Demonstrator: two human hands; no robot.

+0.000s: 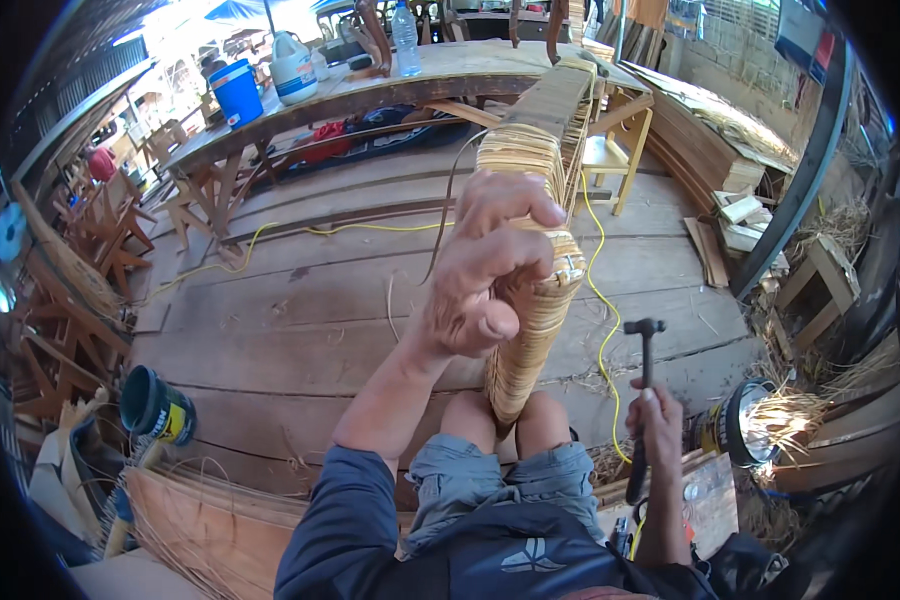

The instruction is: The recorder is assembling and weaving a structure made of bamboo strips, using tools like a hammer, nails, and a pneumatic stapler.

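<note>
My left hand [495, 255] is raised in front of a long piece wrapped in tan woven strips [530, 345]. Its fingers are curled but apart, the thumb stands away from them, and nothing shows between them. Whether it touches the wrapping, I cannot tell. The wrapped piece slants away from between my knees, its far end at the workbench. A thin loose strip [451, 190] curves down beside it, passing near my left wrist. Off to the right, my right hand [656, 420] is closed around the handle of a hammer [647, 350], head up.
The long workbench [440, 62] carries a blue bucket [235, 92], a white jug [292, 70] and a clear bottle [405, 40]. A yellow cord [598, 290] snakes over the plank floor. Dark buckets [155, 405] stand on both sides. Stacked boards [700, 140] lie at right.
</note>
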